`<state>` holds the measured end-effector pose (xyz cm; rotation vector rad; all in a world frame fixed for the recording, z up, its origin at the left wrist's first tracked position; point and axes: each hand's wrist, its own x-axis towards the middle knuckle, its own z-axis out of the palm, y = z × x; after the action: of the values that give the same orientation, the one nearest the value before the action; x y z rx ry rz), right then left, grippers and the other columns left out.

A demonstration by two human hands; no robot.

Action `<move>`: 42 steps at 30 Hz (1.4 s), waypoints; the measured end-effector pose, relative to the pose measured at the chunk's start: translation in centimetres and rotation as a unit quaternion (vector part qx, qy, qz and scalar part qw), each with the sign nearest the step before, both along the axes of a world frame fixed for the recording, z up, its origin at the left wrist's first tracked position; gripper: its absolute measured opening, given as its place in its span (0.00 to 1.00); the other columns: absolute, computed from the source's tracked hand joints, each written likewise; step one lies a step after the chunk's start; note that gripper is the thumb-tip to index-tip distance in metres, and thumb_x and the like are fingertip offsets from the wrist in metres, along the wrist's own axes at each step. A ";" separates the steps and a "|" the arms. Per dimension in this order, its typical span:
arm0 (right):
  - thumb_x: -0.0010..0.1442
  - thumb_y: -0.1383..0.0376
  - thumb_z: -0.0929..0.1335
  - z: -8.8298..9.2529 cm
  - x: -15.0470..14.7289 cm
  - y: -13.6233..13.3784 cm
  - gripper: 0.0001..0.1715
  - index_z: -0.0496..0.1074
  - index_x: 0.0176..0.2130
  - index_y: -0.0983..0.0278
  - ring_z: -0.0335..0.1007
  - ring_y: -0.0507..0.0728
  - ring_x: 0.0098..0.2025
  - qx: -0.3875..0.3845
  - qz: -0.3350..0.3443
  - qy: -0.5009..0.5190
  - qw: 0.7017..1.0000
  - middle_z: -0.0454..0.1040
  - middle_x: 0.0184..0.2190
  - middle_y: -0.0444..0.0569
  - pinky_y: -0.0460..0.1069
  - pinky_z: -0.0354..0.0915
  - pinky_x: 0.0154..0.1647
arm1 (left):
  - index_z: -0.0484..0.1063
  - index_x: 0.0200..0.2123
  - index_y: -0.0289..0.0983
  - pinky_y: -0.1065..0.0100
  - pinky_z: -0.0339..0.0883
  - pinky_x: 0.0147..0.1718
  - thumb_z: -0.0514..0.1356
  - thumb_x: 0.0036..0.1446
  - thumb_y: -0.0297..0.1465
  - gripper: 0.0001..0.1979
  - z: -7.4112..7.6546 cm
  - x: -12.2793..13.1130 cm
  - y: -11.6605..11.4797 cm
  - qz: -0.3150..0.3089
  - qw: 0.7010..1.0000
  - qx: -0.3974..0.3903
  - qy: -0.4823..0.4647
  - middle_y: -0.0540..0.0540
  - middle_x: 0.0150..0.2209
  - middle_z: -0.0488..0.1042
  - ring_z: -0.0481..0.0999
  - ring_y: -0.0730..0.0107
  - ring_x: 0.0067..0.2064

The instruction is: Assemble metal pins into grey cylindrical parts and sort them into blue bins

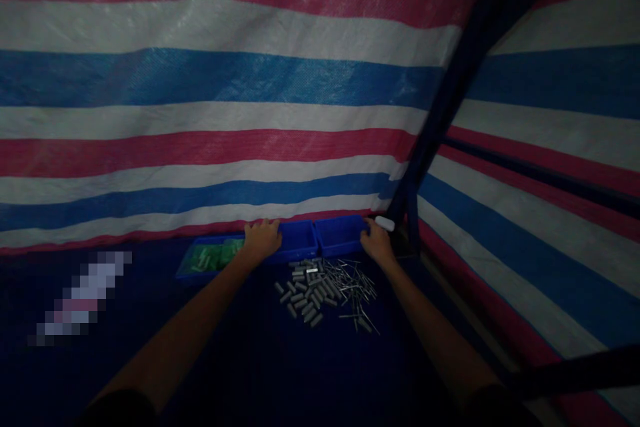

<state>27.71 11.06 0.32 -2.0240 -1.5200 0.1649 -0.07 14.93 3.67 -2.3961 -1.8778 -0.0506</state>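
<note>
Two blue plastic bins stand side by side at the back of the dark blue table. My left hand (263,238) is closed over the left end of the middle bin (295,255), its fingers at the rim. At the far end of the right bin (340,248), my right hand (377,240) grips the right wall. No parts show inside either bin. In front of them lies a loose pile of short grey metal cylinders (313,297). Thin metal rods (357,287) are scattered across its right side.
Left of my left hand, another blue bin (187,275) holds green bags (213,257) of small parts. A white object (385,223) lies behind my right hand. Dark frame bars (450,90) rise at the right, and striped sheeting (225,80) closes off the back and right.
</note>
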 end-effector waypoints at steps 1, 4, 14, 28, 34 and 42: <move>0.53 0.71 0.60 0.0 -0.1 0.1 0.25 0.65 0.51 0.69 0.67 0.58 0.48 0.003 -0.004 -0.003 1.000 0.71 0.46 0.54 0.50 0.60 0.51 | 0.61 0.53 0.39 0.48 0.57 0.43 0.47 0.56 0.36 0.21 0.0 0.0 0.0 0.001 1.000 -0.002 0.000 0.37 0.48 0.68 0.69 0.48 0.47; 0.54 0.70 0.58 -0.3 -0.5 0.1 0.24 0.65 0.51 0.70 0.67 0.59 0.48 0.017 -0.016 -0.019 1.000 0.70 0.47 0.55 0.50 0.60 0.51 | 0.59 0.54 0.40 0.48 0.57 0.43 0.47 0.56 0.36 0.22 0.1 -0.1 -0.2 0.006 1.000 -0.011 0.001 0.37 0.50 0.67 0.68 0.48 0.48; 0.58 0.64 0.58 -0.8 -0.4 -0.2 0.23 0.64 0.51 0.72 0.65 0.60 0.49 0.065 -0.003 -0.017 0.998 0.69 0.47 0.58 0.54 0.59 0.51 | 0.59 0.55 0.42 0.42 0.53 0.48 0.46 0.56 0.45 0.26 1.2 -1.1 0.4 -0.003 0.998 -0.053 -0.044 0.38 0.55 0.62 0.64 0.47 0.53; 0.56 0.67 0.63 -0.1 -6.5 -11.4 0.10 0.69 0.40 0.64 0.61 0.58 0.45 0.250 0.214 -0.070 0.942 0.67 0.39 0.52 0.56 0.63 0.46 | 0.34 0.62 0.35 0.68 0.63 0.47 0.57 0.45 0.47 0.48 -1.1 -20.2 -5.6 -0.016 0.902 -0.169 -0.398 0.39 0.63 0.47 0.58 0.62 0.59; 0.56 0.68 0.64 -0.3 -7.1 -11.6 0.10 0.69 0.40 0.63 0.62 0.58 0.43 0.245 0.220 -0.065 0.942 0.67 0.38 0.52 0.56 0.64 0.44 | 0.38 0.62 0.33 0.64 0.58 0.51 0.62 0.40 0.37 0.50 -0.1 -19.4 -4.5 -0.032 0.902 -0.199 -0.383 0.37 0.62 0.50 0.59 0.61 0.58; 0.57 0.67 0.63 -0.7 -7.7 -13.9 0.07 0.68 0.37 0.63 0.63 0.57 0.41 0.221 0.163 -0.031 0.961 0.68 0.35 0.50 0.56 0.64 0.43 | 0.42 0.59 0.48 0.63 0.64 0.47 0.64 0.35 0.37 0.48 2.0 -21.8 -9.8 0.015 0.856 -0.051 -0.515 0.43 0.59 0.55 0.59 0.56 0.57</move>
<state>20.00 -2.80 -0.41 -1.4354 -1.7418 -0.1048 -21.89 5.17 5.66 -2.6202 -2.2510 -1.5419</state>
